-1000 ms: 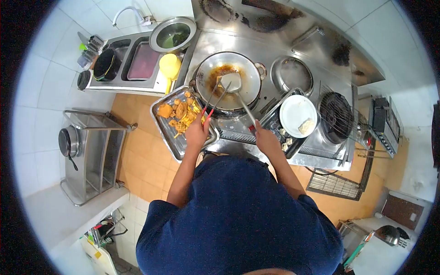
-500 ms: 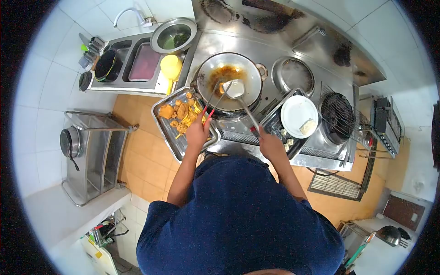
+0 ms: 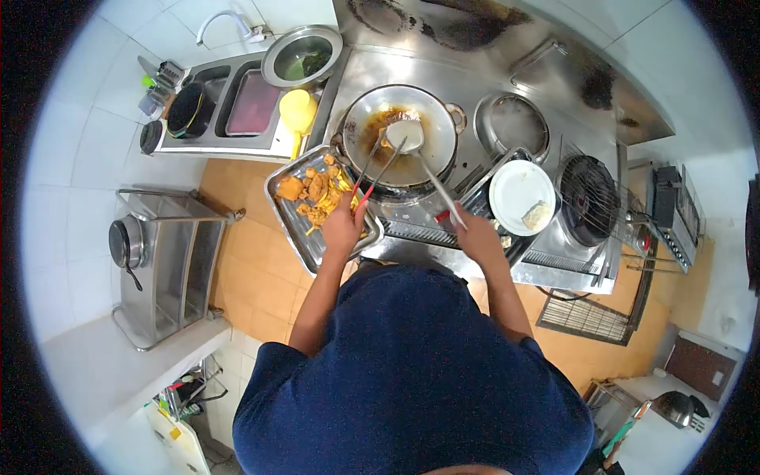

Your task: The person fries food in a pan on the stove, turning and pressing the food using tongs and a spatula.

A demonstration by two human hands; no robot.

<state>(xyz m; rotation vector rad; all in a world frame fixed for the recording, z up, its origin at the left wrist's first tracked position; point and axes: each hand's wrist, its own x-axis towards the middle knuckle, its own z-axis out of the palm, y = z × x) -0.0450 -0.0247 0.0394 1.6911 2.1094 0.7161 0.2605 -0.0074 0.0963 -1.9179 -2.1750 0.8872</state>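
My left hand [image 3: 342, 229] is closed around red-handled tongs [image 3: 389, 167], whose arms reach into a wide wok [image 3: 441, 131]. My right hand [image 3: 480, 237] grips the long handle of a metal wok spatula [image 3: 437, 182]. The spatula's broad head [image 3: 404, 134] is over the brownish oil [image 3: 378, 127] in the wok. A small orange-brown piece of food shows at the left edge of that head, close to the tong tips; whether the tongs pinch it is unclear. Below my left hand, a metal tray [image 3: 315, 255] holds several fried pieces [image 3: 318, 188] and yellow strips.
Right of the wok, a white plate [image 3: 514, 194] with a pale lump rests over a dark tray. Behind it sits a round pan [image 3: 514, 127]; farther right is a burner with a wire rack [image 3: 590, 198]. A yellow ladle [image 3: 298, 112] and metal bowl [image 3: 273, 59] are by the sink.
The spatula head has moved farther into the wok, away from my body, and my right hand has followed slightly. The tong tips have shifted a little to the right. The camera view has shifted slightly.
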